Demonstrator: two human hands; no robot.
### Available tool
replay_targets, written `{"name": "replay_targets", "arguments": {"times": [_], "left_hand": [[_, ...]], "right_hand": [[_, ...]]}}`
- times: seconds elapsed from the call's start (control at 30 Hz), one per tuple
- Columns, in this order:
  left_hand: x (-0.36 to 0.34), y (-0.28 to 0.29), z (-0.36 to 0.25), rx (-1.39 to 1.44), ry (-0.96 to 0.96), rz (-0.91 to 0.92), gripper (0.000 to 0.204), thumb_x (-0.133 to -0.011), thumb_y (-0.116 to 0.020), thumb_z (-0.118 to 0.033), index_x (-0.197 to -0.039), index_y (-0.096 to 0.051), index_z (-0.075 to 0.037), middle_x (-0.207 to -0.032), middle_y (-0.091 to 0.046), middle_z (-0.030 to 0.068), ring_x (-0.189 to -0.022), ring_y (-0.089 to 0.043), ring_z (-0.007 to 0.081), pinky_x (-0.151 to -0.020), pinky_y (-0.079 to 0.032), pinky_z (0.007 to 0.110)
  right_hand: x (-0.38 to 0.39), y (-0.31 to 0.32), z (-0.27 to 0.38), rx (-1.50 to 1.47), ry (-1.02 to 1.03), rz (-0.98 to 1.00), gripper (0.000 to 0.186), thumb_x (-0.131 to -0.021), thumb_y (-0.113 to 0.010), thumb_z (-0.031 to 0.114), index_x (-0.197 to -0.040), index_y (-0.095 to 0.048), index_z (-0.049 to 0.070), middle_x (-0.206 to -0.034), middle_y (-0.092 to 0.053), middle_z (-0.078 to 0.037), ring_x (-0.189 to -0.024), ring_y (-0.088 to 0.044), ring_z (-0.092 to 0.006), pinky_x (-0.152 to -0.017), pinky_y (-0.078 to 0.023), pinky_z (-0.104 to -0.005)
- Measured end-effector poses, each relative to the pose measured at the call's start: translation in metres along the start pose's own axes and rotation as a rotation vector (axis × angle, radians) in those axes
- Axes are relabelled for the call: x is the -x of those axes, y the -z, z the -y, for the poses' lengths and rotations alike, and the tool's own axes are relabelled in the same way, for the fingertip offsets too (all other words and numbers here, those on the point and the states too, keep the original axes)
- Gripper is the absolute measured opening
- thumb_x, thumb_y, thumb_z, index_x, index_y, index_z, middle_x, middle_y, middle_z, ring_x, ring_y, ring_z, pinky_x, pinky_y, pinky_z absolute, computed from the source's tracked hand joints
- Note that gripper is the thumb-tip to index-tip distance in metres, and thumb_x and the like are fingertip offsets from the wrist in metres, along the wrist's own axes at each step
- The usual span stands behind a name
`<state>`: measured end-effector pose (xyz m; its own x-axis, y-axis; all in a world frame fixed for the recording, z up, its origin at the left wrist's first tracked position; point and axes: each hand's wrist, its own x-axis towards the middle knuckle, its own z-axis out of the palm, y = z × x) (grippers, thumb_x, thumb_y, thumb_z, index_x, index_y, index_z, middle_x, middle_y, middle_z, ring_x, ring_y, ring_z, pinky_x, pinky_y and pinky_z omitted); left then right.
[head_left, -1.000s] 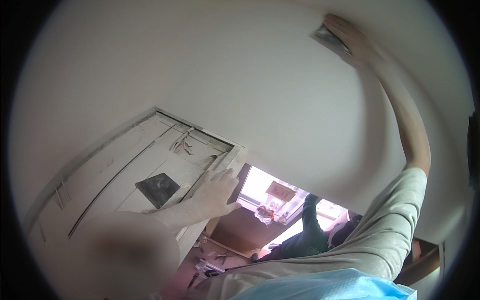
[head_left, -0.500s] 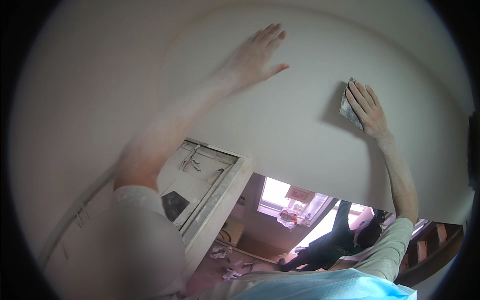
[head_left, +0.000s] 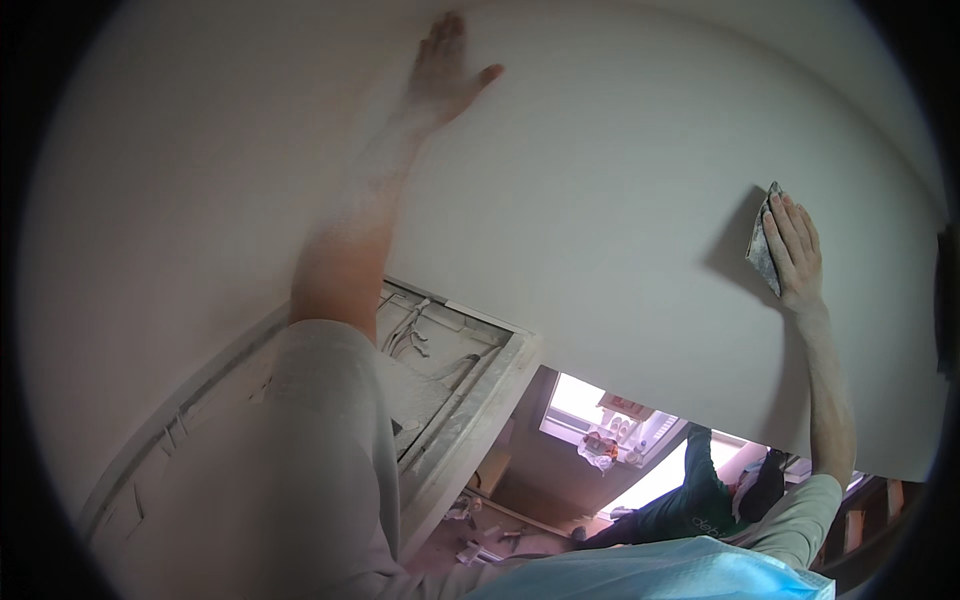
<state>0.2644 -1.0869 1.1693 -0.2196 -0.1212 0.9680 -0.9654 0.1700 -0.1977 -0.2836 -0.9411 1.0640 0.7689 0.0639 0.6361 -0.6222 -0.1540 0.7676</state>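
Observation:
My left hand (head_left: 448,80) is high on the smooth white surface (head_left: 600,160), thumb out and fingers extended, holding nothing; its forearm is partly blurred. At the right, my right hand (head_left: 792,250) grips a flat, grey, speckled rectangular sanding pad (head_left: 760,258) against the same white surface, fingers over its back, with a shadow to its left. Below my left hand is a dusty recessed panel (head_left: 440,355) with loose wires and a pale frame, partly hidden by my left arm and sleeve.
Beyond an opening at lower middle are a bright window (head_left: 575,398), its sill with small items, scattered things on the floor (head_left: 540,540), and another person in dark clothing (head_left: 690,495). Wooden steps or slats (head_left: 860,525) show at lower right. A blue mask (head_left: 680,570) edges the bottom.
My left hand has risen from beside the panel to high on the white surface. My right hand came down with the pad from the upper right, then moved a little rightward and downward.

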Motion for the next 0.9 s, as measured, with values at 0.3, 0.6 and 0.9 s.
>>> {"name": "replay_targets", "arguments": {"times": [0.3,0.6,0.9], "left_hand": [[0.035,0.049,-0.004,0.283,0.035,0.191,0.104,-0.095,-0.052,-0.073,-0.159,-0.022,0.004,-0.166,-0.026,0.0216,-0.153,-0.031,0.0318,-0.126,-0.027,0.041],[0.066,0.172,-0.133,0.671,-0.549,0.226,0.102,-0.081,-0.076,-0.065,-0.156,-0.039,-0.007,-0.150,-0.051,0.0167,-0.135,-0.053,0.0341,-0.112,-0.047,0.046],[0.061,0.170,-0.112,0.454,-0.234,0.475,0.046,-0.108,-0.050,-0.022,-0.153,-0.046,-0.015,-0.101,-0.075,0.0125,-0.088,-0.073,0.0277,-0.082,-0.060,0.040]], "right_hand": [[-0.050,0.007,0.023,-0.104,0.043,-0.105,0.054,-0.087,-0.068,0.010,-0.140,-0.062,0.009,-0.144,-0.059,-0.013,-0.131,-0.057,-0.0328,-0.108,-0.048,-0.0486],[-0.193,0.021,0.112,-0.922,-0.195,0.123,0.038,-0.088,-0.069,0.002,-0.126,-0.070,0.008,-0.124,-0.069,-0.011,-0.113,-0.064,-0.0300,-0.097,-0.053,-0.0428],[-0.221,-0.023,0.121,-1.032,-0.425,-0.067,0.025,-0.093,-0.070,0.013,-0.117,-0.069,0.005,-0.119,-0.070,-0.014,-0.106,-0.068,-0.0305,-0.097,-0.054,-0.0453]]}}
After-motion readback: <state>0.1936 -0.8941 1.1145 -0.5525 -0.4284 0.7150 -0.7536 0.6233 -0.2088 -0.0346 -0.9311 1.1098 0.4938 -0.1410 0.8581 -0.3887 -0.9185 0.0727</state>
